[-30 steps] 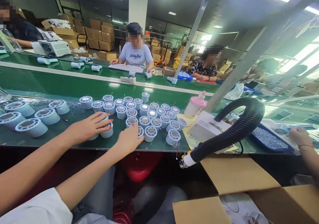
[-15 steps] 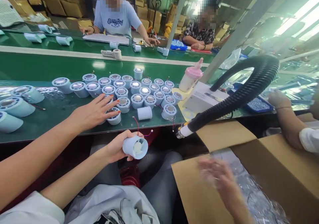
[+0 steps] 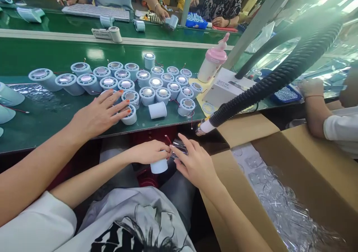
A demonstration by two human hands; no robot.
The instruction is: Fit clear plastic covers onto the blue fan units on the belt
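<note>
My left hand (image 3: 148, 153) is closed round a light-blue cylindrical fan housing (image 3: 159, 166), held below the table edge over my lap. My right hand (image 3: 195, 162) pinches a small clear plastic piece (image 3: 179, 147) right against the top of that housing. Several more light-blue housings (image 3: 148, 93) stand clustered on the green table (image 3: 41, 125), and one (image 3: 157, 110) lies on its side. Another person's hand with orange nails (image 3: 97, 114) rests spread on the housings at the cluster's near left.
An open cardboard box (image 3: 279, 192) of clear plastic parts sits at my right. A black corrugated hose (image 3: 274, 80) arcs over a white unit (image 3: 226, 89) beside a pink-capped bottle (image 3: 211, 63). Across the green conveyor, people work. Another person's arm (image 3: 316, 106) is at right.
My left hand took a housing off the table and brought it down to my lap. My right hand came out of the box with a clear piece and met it. The view tilted down.
</note>
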